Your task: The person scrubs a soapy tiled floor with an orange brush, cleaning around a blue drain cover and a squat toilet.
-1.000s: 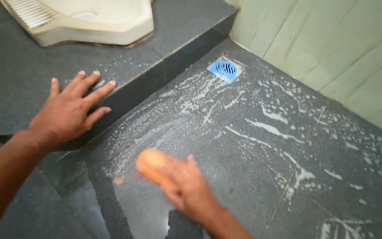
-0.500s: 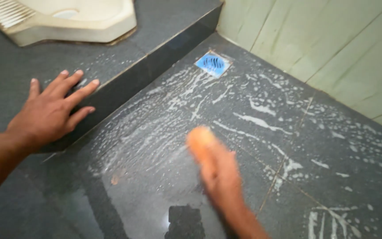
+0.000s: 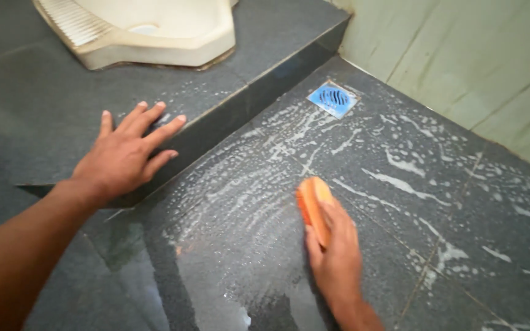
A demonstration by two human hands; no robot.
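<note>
Two bare hands work over a dark grey tiled floor (image 3: pixel 228 257) that is wet and streaked with white soap foam. Right hand (image 3: pixel 335 257) has its fingers clenched around an orange scrubbing brush (image 3: pixel 311 205), which lies pressed down on the lower floor, just past the fingertips, amid the suds and roughly in the middle of the view. Left hand (image 3: pixel 127 156) rests flat, fingers released and spread apart, palm down on a raised step (image 3: pixel 44 116) of the same dark tile; its fingertips reach to the step's edge and it grasps nothing. Beyond that hand, at the top of the view, the cream-coloured rim of a squat toilet pan (image 3: pixel 154 37) is set into the raised platform, well apart from the brush. Farther along the lower floor, near the corner where the step meets a pale green wall (image 3: pixel 461 55), sits a small square blue drain cover (image 3: pixel 334 98), with foam trails running between it and the brush. Thin grout lines cross the floor to the right of the brush hand
</note>
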